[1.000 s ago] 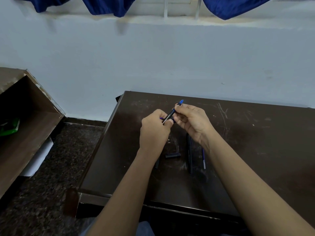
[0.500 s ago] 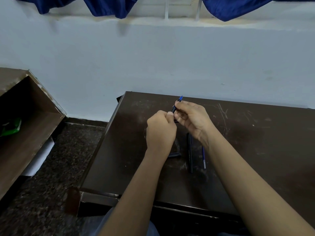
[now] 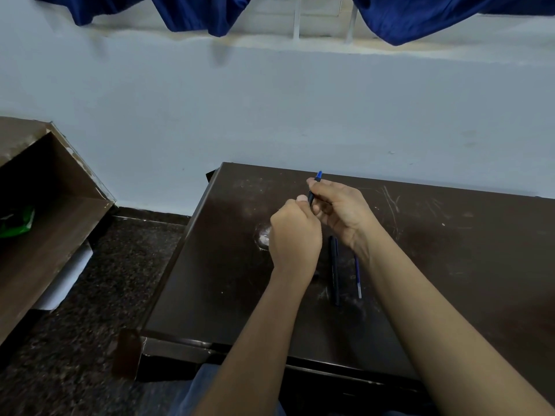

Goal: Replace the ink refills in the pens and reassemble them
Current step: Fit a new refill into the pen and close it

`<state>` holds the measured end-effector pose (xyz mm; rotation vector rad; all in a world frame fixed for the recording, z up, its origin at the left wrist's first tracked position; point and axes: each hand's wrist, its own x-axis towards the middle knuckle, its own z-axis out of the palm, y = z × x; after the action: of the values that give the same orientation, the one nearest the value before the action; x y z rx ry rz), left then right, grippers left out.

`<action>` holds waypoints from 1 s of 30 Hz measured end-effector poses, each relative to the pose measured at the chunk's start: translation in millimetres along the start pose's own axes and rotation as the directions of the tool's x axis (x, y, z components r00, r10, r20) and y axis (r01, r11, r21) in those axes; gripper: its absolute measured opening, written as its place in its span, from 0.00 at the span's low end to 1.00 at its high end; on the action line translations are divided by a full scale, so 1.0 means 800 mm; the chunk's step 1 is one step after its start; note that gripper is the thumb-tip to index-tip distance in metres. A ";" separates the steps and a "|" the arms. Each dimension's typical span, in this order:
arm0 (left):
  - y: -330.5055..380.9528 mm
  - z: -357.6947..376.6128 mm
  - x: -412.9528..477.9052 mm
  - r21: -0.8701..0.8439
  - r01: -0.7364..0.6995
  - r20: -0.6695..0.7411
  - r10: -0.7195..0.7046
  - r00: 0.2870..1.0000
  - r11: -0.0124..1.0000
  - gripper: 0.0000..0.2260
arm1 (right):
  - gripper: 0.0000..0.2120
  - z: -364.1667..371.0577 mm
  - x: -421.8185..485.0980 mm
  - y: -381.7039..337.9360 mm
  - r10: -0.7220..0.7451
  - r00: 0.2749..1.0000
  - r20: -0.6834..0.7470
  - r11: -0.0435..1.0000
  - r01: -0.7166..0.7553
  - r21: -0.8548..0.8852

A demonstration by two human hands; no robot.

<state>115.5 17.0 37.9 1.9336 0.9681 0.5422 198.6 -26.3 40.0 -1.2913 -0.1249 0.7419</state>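
Note:
Above the dark brown table (image 3: 450, 265), both hands meet on one pen. My right hand (image 3: 342, 211) grips a dark pen with a blue end (image 3: 314, 186), which points up and away. My left hand (image 3: 295, 232) is curled at the pen's lower end; its fingers hide what they hold there. On the table below the hands lie a dark pen barrel (image 3: 334, 271) and, to its right, a thin blue refill (image 3: 357, 276), both running lengthwise toward me.
A brown wooden shelf unit (image 3: 45, 205) stands at the left with a green item (image 3: 16, 222) inside. Dark speckled floor lies between it and the table. A pale wall runs behind, with blue cloth (image 3: 195, 13) hanging above.
My left hand has closed in against my right hand, covering the pen's lower end and the purple tip seen earlier. The small dark piece on the table is now hidden by my left wrist.

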 end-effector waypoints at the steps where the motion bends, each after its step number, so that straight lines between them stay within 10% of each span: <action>1: 0.000 0.000 0.000 -0.016 0.022 0.020 -0.022 1.000 1.000 0.17 | 0.08 0.000 0.000 0.000 0.005 1.000 -0.004 1.000 -0.005 -0.002; 7: 0.000 -0.008 -0.003 0.009 -0.049 -0.046 0.049 0.998 0.999 0.05 | 0.02 0.002 0.001 0.000 0.006 1.000 0.001 1.000 -0.006 0.006; 30: -0.013 -0.021 0.008 0.084 -0.056 0.019 0.054 0.998 0.995 0.10 | 0.16 0.015 0.000 0.014 -0.004 0.999 -0.049 0.998 0.001 -0.069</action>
<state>103.4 34.1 38.1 2.0418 0.9428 0.5230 188.1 -15.7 33.3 -1.3740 -0.1128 0.7084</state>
